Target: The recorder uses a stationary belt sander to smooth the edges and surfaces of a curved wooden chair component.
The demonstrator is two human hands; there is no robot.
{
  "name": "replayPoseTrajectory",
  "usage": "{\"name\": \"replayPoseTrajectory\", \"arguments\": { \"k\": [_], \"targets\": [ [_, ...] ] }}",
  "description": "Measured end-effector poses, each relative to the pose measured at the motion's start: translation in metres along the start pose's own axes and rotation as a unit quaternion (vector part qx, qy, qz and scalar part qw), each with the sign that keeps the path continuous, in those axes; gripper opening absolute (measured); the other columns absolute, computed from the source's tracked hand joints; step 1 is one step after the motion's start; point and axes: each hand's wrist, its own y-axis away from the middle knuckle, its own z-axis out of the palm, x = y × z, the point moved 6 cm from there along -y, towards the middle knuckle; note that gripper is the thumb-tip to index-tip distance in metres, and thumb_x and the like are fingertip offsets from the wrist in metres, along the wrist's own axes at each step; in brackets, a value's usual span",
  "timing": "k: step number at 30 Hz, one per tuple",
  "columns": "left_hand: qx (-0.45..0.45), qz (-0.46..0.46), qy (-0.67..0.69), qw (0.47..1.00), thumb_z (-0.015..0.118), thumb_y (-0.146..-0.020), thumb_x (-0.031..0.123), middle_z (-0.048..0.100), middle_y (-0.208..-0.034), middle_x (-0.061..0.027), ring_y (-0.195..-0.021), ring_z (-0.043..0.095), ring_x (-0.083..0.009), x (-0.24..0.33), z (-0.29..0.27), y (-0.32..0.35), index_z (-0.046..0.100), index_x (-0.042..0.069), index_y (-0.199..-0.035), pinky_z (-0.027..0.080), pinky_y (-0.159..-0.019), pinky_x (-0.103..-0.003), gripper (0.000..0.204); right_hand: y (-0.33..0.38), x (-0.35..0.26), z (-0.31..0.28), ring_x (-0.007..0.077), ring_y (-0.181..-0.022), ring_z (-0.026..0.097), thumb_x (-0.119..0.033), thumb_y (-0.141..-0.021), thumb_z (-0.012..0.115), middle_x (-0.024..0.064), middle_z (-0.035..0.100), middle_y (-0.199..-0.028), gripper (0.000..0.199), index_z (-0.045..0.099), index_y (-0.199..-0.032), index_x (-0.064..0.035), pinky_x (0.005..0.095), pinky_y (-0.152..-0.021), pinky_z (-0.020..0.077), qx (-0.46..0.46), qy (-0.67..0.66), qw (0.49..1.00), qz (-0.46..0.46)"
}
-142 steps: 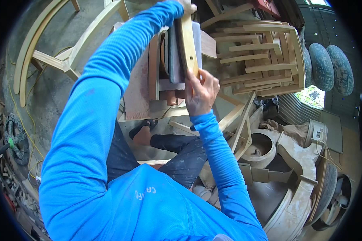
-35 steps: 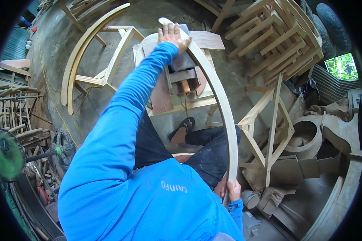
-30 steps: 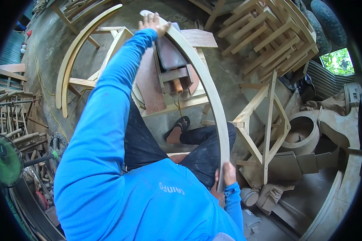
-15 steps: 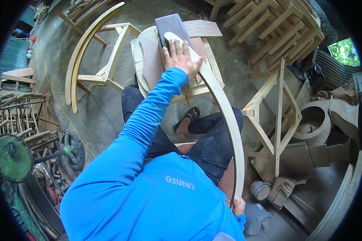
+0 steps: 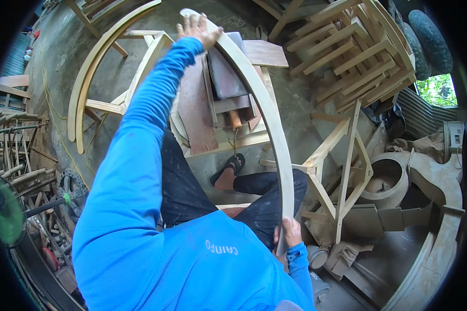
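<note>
Both hands, left (image 5: 196, 28) and right (image 5: 290, 233), grip one curved wooden strip (image 5: 273, 124) (one at each end) above two stacked boards (image 5: 228, 78).

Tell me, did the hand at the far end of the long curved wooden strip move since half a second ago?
Yes. The left hand slid off the dark flat block to the long curved wooden strip's far tip.
</note>
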Motion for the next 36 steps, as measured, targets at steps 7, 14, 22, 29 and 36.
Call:
{"name": "replayPoseTrajectory", "arguments": {
  "k": [7,14,22,29,36],
  "targets": [
    [0.058,-0.009,-0.117,0.991,0.028,-0.099,0.073,0.017,-0.171,-0.0085,-0.158,0.008,-0.0288,-0.118,-0.022,-0.111,0.022,0.022,-0.163,0.008,-0.125,-0.06,0.082,-0.1,-0.089,0.058,0.0206,-0.048,0.06,-0.061,-0.1,0.054,0.0119,0.061,-0.064,0.057,0.053,-0.099,-0.004,0.0338,-0.045,0.0505,-0.076,0.021,0.996,-0.033],
    [-0.07,0.281,-0.155,0.945,0.044,-0.095,0.073,0.019,-0.169,-0.0123,-0.158,0.005,-0.0325,0.04,-0.035,0.071,0.034,0.017,-0.158,0.001,-0.123,-0.066,0.085,-0.065,-0.072,0.009,0.0208,-0.048,0.06,-0.06,-0.099,0.056,0.0113,0.06,-0.062,0.057,0.056,-0.101,-0.0034,0.0343,-0.045,0.0509,-0.056,0.017,0.998,0.001],
    [-0.041,0.68,-0.093,0.726,0.077,-0.079,0.041,0.056,-0.139,-0.0145,-0.149,0.032,-0.034,0.179,-0.059,0.289,0.051,0.014,-0.141,0.019,-0.121,-0.058,0.073,0.044,0.023,-0.073,0.0173,-0.055,0.063,-0.021,-0.082,0.085,0.008,0.065,-0.071,0.034,0.064,-0.098,0.0001,0.0326,-0.05,0.0525,-0.062,-0.009,0.998,-0.024],
    [-0.004,0.513,0.049,0.857,0.077,-0.074,0.022,0.073,-0.088,-0.0055,-0.082,0.074,-0.0322,0.22,-0.187,0.29,0.065,0.02,-0.107,0.058,-0.072,-0.049,0.035,0.18,-0.143,-0.145,0.0324,-0.113,0.062,-0.009,-0.081,0.08,0.0148,0.068,-0.116,0.033,0.07,-0.112,-0.0025,0.0426,-0.102,0.0471,0.577,0.472,0.485,-0.458],
    [-0.024,0.437,0.345,0.83,0.085,-0.081,0.038,0.069,-0.078,-0.0039,-0.064,0.071,-0.023,0.27,-0.294,0.239,0.06,0.005,-0.124,0.059,-0.058,-0.038,0.06,0.113,-0.199,-0.01,0.0354,-0.133,0.052,-0.051,-0.076,0.086,0.0197,0.055,-0.142,0.095,0.046,-0.149,-0.0051,0.0443,-0.11,0.0427,0.309,0.208,0.732,-0.57]
  ]
}}
